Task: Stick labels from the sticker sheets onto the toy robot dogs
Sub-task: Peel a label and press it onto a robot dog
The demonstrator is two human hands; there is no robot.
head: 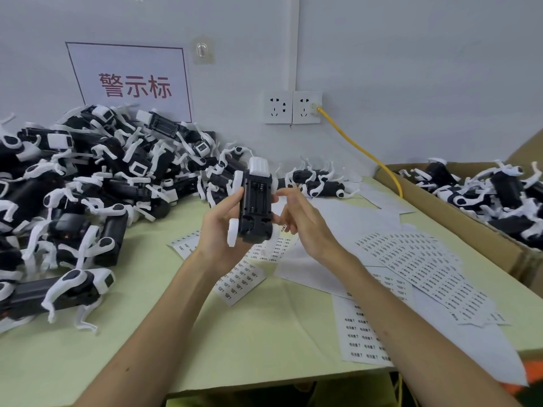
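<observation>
A black and white toy robot dog (255,205) is held belly-up above the table, its open battery bay facing me. My left hand (221,227) grips its left side. My right hand (299,221) touches its right side with thumb and forefinger; a small label seems pinched at the fingertips, but it is too small to be sure. Sticker sheets (423,265) with rows of small printed labels lie fanned out on the table under and right of my hands. More sheets (241,277) lie below the dog.
A big heap of toy dogs (97,183) fills the table's left side. A cardboard box (458,227) at the right holds more dogs. A yellow cable (361,151) runs from the wall socket (307,107) down behind the box. The table (235,342) is pale green.
</observation>
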